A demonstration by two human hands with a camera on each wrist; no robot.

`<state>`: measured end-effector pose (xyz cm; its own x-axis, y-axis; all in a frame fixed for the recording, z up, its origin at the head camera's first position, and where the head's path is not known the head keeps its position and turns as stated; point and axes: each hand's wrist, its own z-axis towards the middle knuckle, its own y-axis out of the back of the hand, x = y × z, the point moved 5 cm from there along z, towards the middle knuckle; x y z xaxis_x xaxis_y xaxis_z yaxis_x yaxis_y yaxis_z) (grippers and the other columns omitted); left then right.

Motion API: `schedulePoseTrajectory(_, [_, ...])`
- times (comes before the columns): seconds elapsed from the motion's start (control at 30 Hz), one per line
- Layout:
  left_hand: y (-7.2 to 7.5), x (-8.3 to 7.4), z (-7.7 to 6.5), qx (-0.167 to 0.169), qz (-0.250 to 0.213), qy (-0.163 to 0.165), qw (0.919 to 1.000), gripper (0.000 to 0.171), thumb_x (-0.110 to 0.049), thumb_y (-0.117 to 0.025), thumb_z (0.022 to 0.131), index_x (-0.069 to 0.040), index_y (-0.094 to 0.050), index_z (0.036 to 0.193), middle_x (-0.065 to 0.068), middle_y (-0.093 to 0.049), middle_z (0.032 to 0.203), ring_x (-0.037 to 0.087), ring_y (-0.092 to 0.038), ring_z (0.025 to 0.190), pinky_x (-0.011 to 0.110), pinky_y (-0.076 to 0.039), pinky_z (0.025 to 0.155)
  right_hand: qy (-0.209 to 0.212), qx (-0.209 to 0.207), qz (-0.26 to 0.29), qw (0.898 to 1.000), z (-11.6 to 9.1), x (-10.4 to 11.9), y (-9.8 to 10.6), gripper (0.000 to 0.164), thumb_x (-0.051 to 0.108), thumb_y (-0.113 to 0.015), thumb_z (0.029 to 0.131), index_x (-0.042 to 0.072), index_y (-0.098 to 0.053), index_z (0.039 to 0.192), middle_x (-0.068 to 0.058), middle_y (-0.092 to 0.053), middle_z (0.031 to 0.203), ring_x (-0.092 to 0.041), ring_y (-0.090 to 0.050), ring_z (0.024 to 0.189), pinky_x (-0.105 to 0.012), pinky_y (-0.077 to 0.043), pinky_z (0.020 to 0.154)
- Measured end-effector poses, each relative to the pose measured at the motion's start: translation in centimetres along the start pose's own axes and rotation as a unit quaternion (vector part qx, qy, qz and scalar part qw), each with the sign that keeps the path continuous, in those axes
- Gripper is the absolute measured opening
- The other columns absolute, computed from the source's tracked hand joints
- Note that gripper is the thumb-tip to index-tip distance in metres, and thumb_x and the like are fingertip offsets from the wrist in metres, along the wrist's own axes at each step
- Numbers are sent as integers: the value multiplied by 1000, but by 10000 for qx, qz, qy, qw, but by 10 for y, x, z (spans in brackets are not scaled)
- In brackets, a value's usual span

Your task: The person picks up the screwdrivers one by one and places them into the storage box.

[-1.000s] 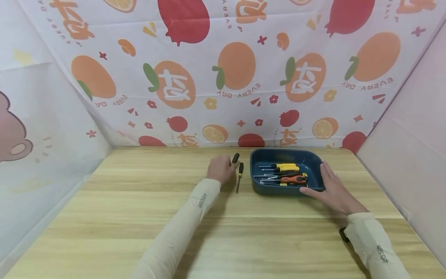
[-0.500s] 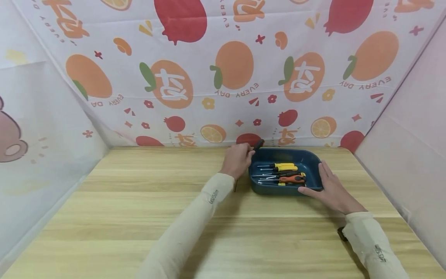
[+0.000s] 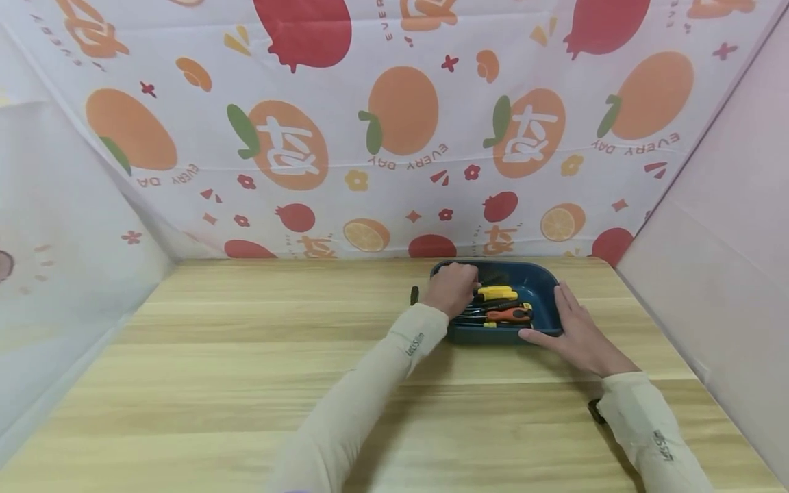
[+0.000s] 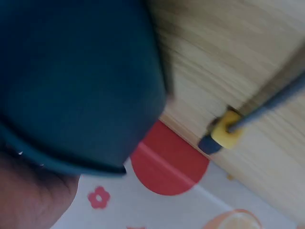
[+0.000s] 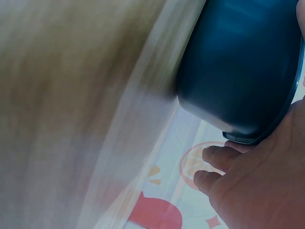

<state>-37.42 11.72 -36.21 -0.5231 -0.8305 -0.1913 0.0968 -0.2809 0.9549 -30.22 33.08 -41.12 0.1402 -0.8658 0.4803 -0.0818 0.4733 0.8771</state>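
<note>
A dark blue tray point(image 3: 493, 335) stands at the back of the table with several screwdrivers inside, among them an orange-handled screwdriver point(image 3: 508, 315) and yellow-handled screwdrivers point(image 3: 498, 293). Over the tray's left part, my left hand point(image 3: 453, 289) grips a screwdriver whose dark handle point(image 3: 493, 279) shows blurred beyond the fingers; its tip is hidden. Straight fingers of my right hand point(image 3: 582, 339) rest on the tray's right rim, the thumb against its front corner. Just left of the tray, another screwdriver point(image 4: 226, 131) with a black and yellow handle lies on the table, partly hidden in the head view.
The wooden table point(image 3: 246, 383) runs back to a fruit-printed cloth point(image 3: 394, 192), close behind the tray. Pale side walls point(image 3: 709, 239) border the table. A dark strap piece point(image 3: 596, 411) sits at my right wrist.
My left hand has lifted a black-handled screwdriver off the table and carried it rightward into the tray. The right hand keeps its place on the tray's rim.
</note>
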Motion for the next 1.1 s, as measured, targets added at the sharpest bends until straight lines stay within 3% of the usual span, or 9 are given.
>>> schedulePoseTrajectory(0.2, [-15, -16, 7, 456, 168, -142, 9987, 11, -23, -66, 89, -16, -69, 97, -3, -68, 87, 11, -61, 71, 28, -53, 65, -26, -13, -19, 10000, 1, 0, 1, 118, 69, -58, 77, 4, 10, 148, -8, 19, 155, -46, 0, 140, -66, -16, 103])
schedulePoseTrajectory(0.4, [-27, -19, 9, 754, 275, -40, 9968, 12, -24, -65, 90, -18, -69, 100, -3, -67, 89, 12, -62, 75, 30, -53, 67, -74, 9, -86, 9999, 1, 0, 1, 119, 71, -57, 77, 4, 10, 148, -9, 19, 155, -46, 0, 140, -67, -16, 103])
schedulePoseTrajectory(1.1, [-31, -13, 5, 963, 237, -11, 9951, 12, -25, -61, 93, -18, -68, 99, -2, -66, 89, 13, -60, 76, 30, -52, 68, -47, -14, -50, 10000, 0, 1, 0, 118, 70, -58, 77, 3, 9, 148, -9, 18, 155, -44, 1, 140, -66, -15, 103])
